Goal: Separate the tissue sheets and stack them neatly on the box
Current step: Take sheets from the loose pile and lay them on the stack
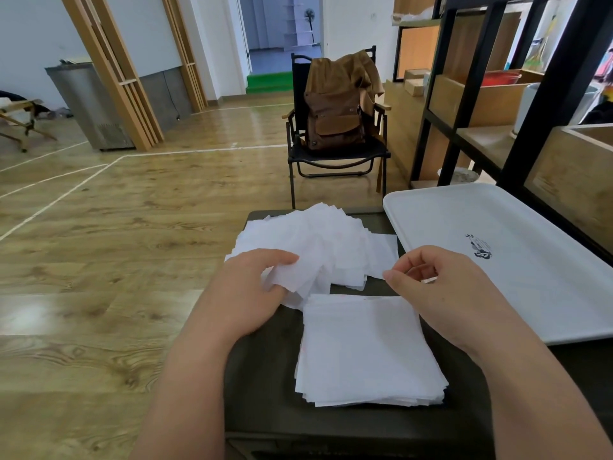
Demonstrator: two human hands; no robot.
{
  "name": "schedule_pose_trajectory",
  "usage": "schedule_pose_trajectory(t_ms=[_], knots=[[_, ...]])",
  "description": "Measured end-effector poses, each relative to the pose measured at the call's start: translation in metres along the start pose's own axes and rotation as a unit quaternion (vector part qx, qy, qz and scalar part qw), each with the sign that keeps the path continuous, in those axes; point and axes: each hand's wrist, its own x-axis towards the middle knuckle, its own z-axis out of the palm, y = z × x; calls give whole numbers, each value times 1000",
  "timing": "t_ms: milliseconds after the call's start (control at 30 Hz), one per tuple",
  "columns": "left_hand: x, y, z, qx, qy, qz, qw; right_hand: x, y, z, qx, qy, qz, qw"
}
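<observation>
Two tissue piles sit on our dark box (265, 386): our left hand (255, 287) grips the loose pile (318, 247), our right hand (441, 287) pinches one sheet's (381, 254) corner above the neat stack (365, 350).

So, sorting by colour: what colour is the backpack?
Brown backpack, clearest in the head view.

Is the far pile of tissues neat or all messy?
Messy. The far pile of white tissue sheets is fanned out, corners pointing different ways, unlike the squared near stack of white tissues.
</observation>
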Motion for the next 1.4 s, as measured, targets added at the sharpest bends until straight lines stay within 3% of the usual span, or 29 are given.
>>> schedule_pose_trajectory(t_ms=[133, 233, 367, 467, 633, 867, 933, 1067, 1200, 1300, 1400], knots=[[-1, 3, -8, -48, 4, -2, 999, 0, 0, -1, -2, -2, -1, 1000], [-1, 6, -11, -126, 19, -54, 990, 0, 0, -1, 1, -2, -2, 1000], [-2, 14, -15, -217, 127, -73, 965, -2, -2, 0, 6, 9, -20, 1000], [-3, 27, -23, -324, 174, -79, 927, -3, -5, 0, 23, 20, -65, 997], [-8, 45, -39, -517, 130, -59, 844, -10, -23, 3, 126, 14, -191, 973], [-9, 54, -39, -649, 26, -113, 752, -16, -33, 21, 158, -107, -180, 965], [-7, 55, -33, -622, 28, -154, 768, -17, -33, 21, 177, -105, -183, 961], [-5, 54, -28, -506, 15, -192, 841, -16, -30, 18, 205, -49, -190, 959], [-7, 56, -34, -453, 39, -104, 885, -12, -26, 14, 206, 15, -193, 959], [-11, 61, -40, -432, 15, -33, 901, -13, -27, 10, 231, 26, -187, 954], [-12, 61, -37, -391, 63, -32, 918, -13, -27, 7, 231, 26, -180, 956]])
